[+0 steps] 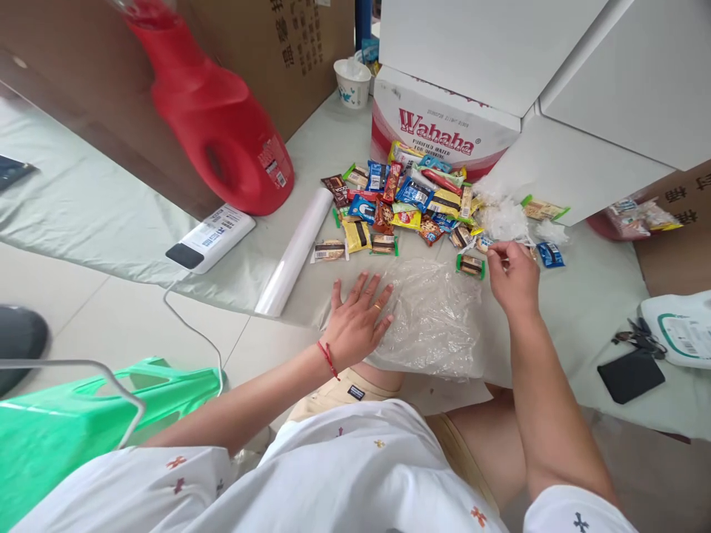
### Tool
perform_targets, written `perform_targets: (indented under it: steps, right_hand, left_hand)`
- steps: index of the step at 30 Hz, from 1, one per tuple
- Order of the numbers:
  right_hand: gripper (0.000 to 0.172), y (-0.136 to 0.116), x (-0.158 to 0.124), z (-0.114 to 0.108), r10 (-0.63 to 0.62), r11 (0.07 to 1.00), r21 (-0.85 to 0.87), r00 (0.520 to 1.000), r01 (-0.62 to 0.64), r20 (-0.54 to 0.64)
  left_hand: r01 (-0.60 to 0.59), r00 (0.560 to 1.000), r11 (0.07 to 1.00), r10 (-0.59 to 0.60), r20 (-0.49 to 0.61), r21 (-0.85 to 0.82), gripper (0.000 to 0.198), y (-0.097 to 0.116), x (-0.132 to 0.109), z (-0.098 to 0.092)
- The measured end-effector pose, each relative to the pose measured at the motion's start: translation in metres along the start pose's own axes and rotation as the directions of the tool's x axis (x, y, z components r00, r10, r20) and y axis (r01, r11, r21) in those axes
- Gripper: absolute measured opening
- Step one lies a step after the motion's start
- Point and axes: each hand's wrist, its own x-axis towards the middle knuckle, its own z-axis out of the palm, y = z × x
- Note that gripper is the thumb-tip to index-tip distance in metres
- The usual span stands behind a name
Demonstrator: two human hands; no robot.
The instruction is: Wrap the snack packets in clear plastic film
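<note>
My left hand [361, 318] lies flat with its fingers spread, at the left edge of a clear plastic sheet or bag [433, 318] that drapes over the table's front edge. My right hand [515, 277] is closed in a pinch at the right of the snack pile; what the fingertips hold, if anything, is hidden. Just beyond them is a small wrapped snack [484, 243], and crumpled clear plastic [503, 218] lies behind. A green-ended wrapped biscuit [470, 266] rests left of this hand. Several colourful packaged snacks [405, 196] are heaped ahead of both hands.
A roll of clear film [294, 252] lies left of the pile, near a white power strip [214, 235] and a big red jug [222, 126]. Behind stand a Wahaha carton [444, 126] and a paper cup [352, 83]. A black wallet [632, 375] and keys [638, 337] lie right.
</note>
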Motion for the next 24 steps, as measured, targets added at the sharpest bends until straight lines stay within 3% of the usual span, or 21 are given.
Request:
perform_targets:
  steps: [2,4,7,10,14,18,21,24]
  right_hand:
    - [0.032,-0.021,-0.033,0.004,-0.1,0.994,-0.024,0.993,0.102,0.067]
    - [0.04,-0.038,-0.073,0.018,-0.187,0.981,-0.021,0.964,0.194,0.19]
    - [0.06,-0.042,-0.124,0.043,-0.276,0.946,-0.074,0.906,0.314,0.321]
    - [0.069,-0.017,-0.149,0.05,-0.216,0.928,-0.217,0.911,0.304,0.352]
    - [0.069,0.042,-0.159,0.025,-0.001,0.923,-0.37,0.963,0.104,0.268]
    - [0.064,0.078,-0.154,-0.004,0.107,0.917,-0.398,0.975,-0.02,0.196]
    - [0.064,0.065,-0.138,-0.005,0.089,0.932,-0.358,0.992,-0.049,0.095]
    - [0.062,0.022,-0.122,0.016,-0.041,0.959,-0.272,0.991,0.075,0.129]
  left_hand:
    - [-0.01,0.996,1.0,0.008,-0.091,-0.027,0.055,0.009,0.008,-0.013]
    - [-0.111,0.987,0.991,0.1,-0.125,-0.078,0.051,0.02,0.023,-0.017]
    - [-0.287,0.958,0.95,0.288,-0.013,-0.122,0.049,0.025,0.054,-0.001]
    - [-0.297,0.944,0.953,0.303,0.132,-0.066,0.052,0.006,0.08,0.024]
    - [-0.291,0.937,0.957,0.288,0.196,-0.013,0.058,-0.031,0.096,0.039]
    - [-0.325,0.926,0.946,0.32,0.2,-0.008,0.067,-0.044,0.095,0.035]
    - [-0.333,0.922,0.943,0.327,0.208,-0.008,0.075,-0.042,0.093,0.034]
    - [-0.329,0.92,0.944,0.323,0.223,-0.008,0.077,-0.041,0.094,0.035]
